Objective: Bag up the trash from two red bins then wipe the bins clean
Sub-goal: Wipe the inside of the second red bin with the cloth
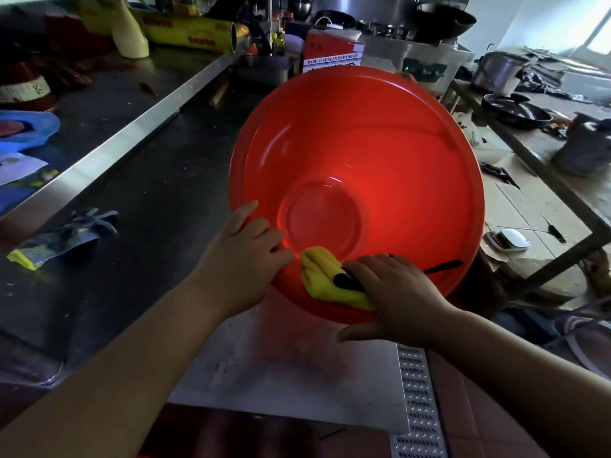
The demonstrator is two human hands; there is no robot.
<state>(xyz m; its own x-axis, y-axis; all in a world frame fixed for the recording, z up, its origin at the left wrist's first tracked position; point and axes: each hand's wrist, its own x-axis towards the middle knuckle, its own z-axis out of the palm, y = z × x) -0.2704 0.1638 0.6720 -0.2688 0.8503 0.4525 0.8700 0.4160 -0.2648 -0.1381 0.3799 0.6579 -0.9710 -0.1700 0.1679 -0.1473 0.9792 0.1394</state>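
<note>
Wiping step: your left hand (244, 256) grips the bin (363, 127) by its near rim; your right hand (396, 292), fingers curled, presses the cloth (317, 272) inside. Next, sweep the far wall.

Head camera, wide-angle, facing forward-down, close over red bin (357, 143).

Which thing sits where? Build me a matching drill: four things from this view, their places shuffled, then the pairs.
Things
1. red bin
2. yellow cloth
3. grey glove
4. black pan

Places
A. on the bench at right
B. held at its near rim by the left hand
C. lying on the dark counter at left
D. under the right hand, against the bin's inner wall

Pairs: 1-B; 2-D; 3-C; 4-A
</note>
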